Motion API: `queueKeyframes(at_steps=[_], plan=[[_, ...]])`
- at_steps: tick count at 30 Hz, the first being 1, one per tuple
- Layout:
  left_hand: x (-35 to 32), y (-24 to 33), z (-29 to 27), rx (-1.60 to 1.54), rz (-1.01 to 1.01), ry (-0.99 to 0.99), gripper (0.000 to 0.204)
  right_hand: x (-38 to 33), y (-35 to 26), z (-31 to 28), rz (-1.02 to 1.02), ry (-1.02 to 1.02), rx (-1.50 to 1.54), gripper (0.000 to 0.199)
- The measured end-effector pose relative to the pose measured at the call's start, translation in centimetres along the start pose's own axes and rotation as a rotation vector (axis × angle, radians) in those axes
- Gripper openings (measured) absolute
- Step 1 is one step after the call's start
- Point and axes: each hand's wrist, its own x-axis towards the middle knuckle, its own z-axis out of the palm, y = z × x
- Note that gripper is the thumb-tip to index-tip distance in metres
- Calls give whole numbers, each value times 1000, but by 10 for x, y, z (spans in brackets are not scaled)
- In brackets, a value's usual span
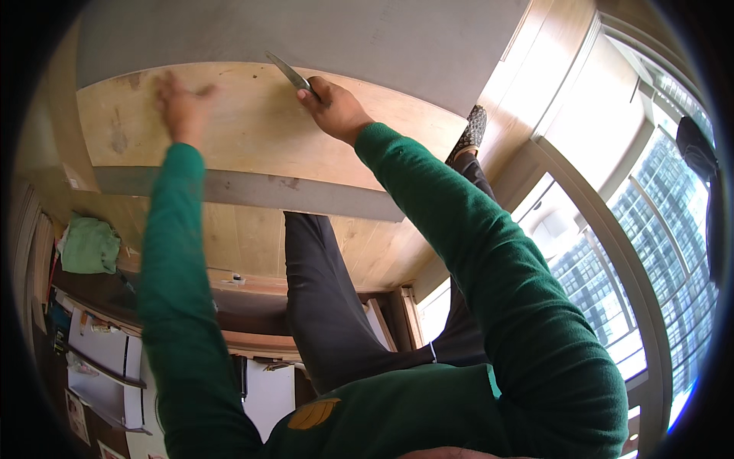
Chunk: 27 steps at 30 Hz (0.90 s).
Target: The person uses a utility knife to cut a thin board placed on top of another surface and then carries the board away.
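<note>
My right hand [334,107] grips the handle of a flat metal scraper blade [287,72], whose tip lies at the seam between a pale wooden panel [252,130] and the grey wall surface [321,38] above it. My left hand [177,103] is blurred, fingers spread, pressed flat against the same wooden panel near its upper left part. Both arms wear green sleeves and reach up from below.
A grey ledge [252,191] runs under the panel. Beneath it stand my dark trouser legs and a patterned shoe [472,130]. A green cloth [90,245] lies at the left above shelves with papers. Large windows [634,229] fill the right side.
</note>
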Motion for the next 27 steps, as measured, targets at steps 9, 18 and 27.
queueKeyframes(at_steps=[9, 18, 27], plan=[[-102, 163, -5, -83, -30, -297, 140, -11, 27, -32, -109, 60, 297, 48], [-105, 214, 3, -135, -252, -375, 152, -25, 44, -112, -252, -41, -246, 32], [-109, 200, 32, -117, -184, -204, 143, 17, 17, -90, -231, -195, -428, 26]])
